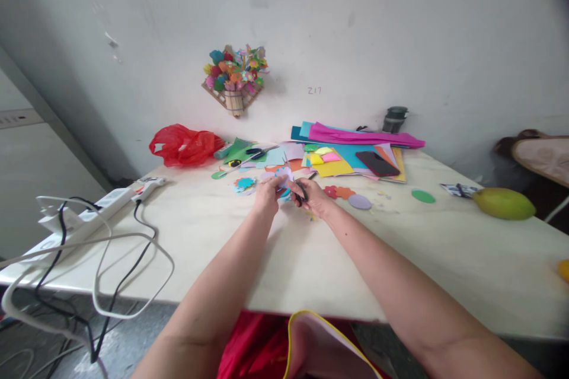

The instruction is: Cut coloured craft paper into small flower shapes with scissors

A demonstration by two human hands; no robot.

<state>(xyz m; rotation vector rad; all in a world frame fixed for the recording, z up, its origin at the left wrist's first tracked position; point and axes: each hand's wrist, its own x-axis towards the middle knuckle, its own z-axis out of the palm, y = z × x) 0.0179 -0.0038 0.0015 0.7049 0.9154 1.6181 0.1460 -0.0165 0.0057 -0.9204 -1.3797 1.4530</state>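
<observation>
Over the middle of the table, my left hand is closed on a small piece of lilac paper. Close beside it, my right hand grips a pair of scissors by the dark handles, the blades pointing up and away at the paper. Left of my hands lies a group of blue and orange paper flowers. To the right are red and orange paper flowers, a lilac paper circle and small scraps. My fingers partly hide the paper.
Coloured paper sheets, a phone and another pair of scissors lie farther back. A red plastic bag sits back left, a power strip with cables at left. A green-yellow fruit rests at right.
</observation>
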